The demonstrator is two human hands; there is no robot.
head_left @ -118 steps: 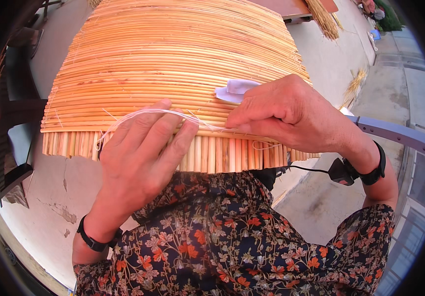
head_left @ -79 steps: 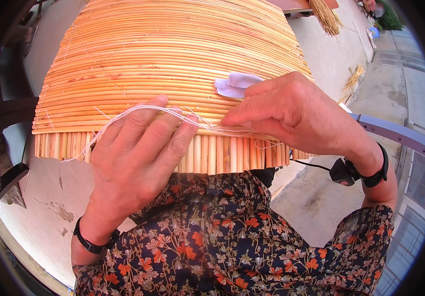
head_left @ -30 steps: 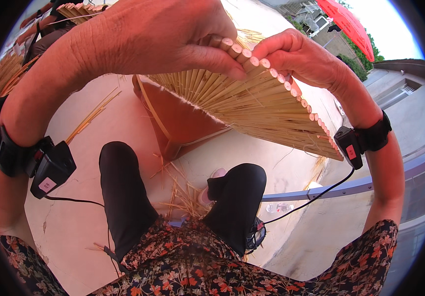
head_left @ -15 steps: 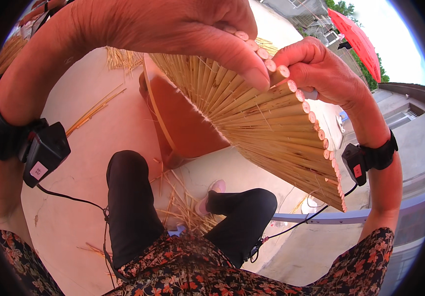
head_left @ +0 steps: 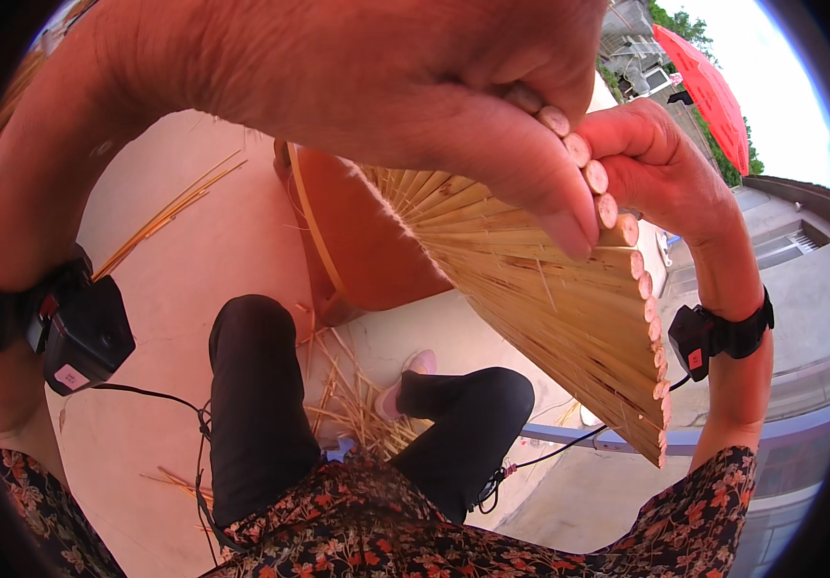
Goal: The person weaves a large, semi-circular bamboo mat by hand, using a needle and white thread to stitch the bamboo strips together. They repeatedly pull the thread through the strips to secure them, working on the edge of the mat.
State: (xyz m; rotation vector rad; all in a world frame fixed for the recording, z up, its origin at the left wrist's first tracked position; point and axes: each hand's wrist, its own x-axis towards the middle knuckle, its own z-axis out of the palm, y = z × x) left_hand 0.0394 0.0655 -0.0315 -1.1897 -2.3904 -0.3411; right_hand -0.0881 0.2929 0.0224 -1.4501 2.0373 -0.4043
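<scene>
A mat of pale reed stalks (head_left: 550,318), bound side by side with thin thread, fans out in front of me. The cut stalk ends form a row along its right edge. My left hand (head_left: 424,116), large at the top, is closed on the mat's upper edge, its thumb lying over the stalks by their cut ends. Close beside it, my right hand (head_left: 660,164) bends its fingers in against the same edge, behind the stalk ends. Its fingertips are partly hidden there, so whether they pinch a stalk or the thread does not show.
Behind the mat stands a reddish-brown object (head_left: 367,236) with a pale rim. Loose stalks (head_left: 179,207) lie on the floor at left, with more scattered (head_left: 342,390) by my feet. A bluish rail (head_left: 617,440) curves past at right. A red umbrella (head_left: 709,96) is in the background.
My left hand has come nearer and shifted right along with the mat's upper edge. The mat's lower corner has dropped. My right hand has moved slightly right and down.
</scene>
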